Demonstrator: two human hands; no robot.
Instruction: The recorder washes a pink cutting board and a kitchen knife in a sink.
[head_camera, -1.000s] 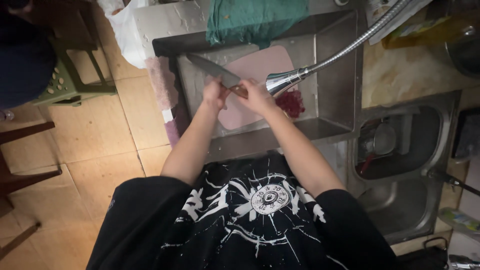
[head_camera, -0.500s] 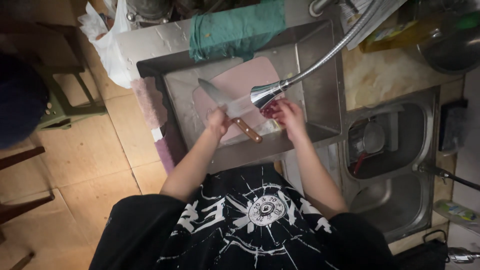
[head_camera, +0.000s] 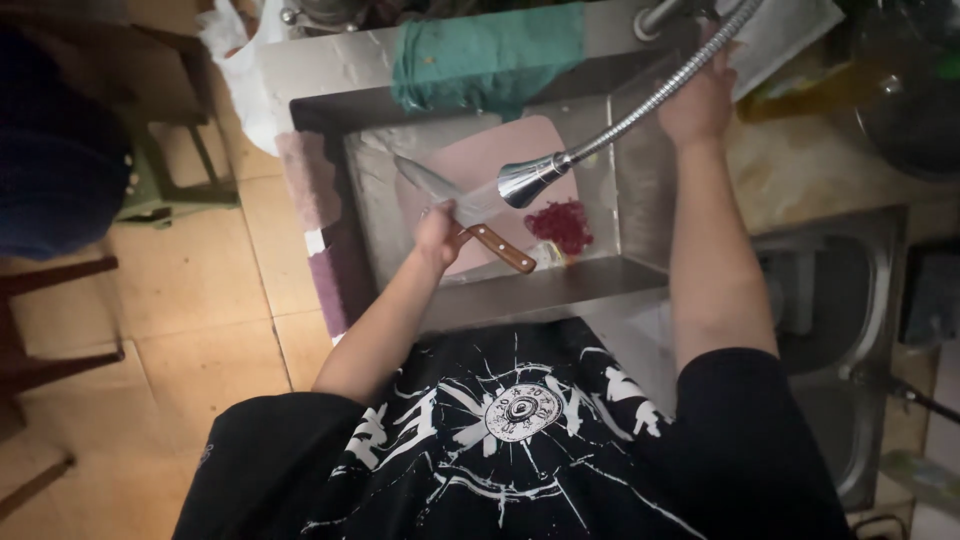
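One view, head: left hand (head_camera: 437, 235) grips knife (head_camera: 462, 213) over pink board (head_camera: 480, 160) in sink (head_camera: 640, 215), beneath sprayer (head_camera: 528, 180). Right hand (head_camera: 700, 100) reaches to tap base; fingers hidden, state unclear. Risk: wet knife held single-handed may slip. Half a second earlier, right hand was beside red scraps (head_camera: 562, 225)

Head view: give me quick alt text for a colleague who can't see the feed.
Seen from above, the left hand holds a wooden-handled knife over a pink cutting board in a steel sink, just beside the sprayer head of a flexible hose. The right hand reaches up to the hose's base at the sink's back rim. A red scrubber lies in the basin; a green cloth hangs over the back rim.
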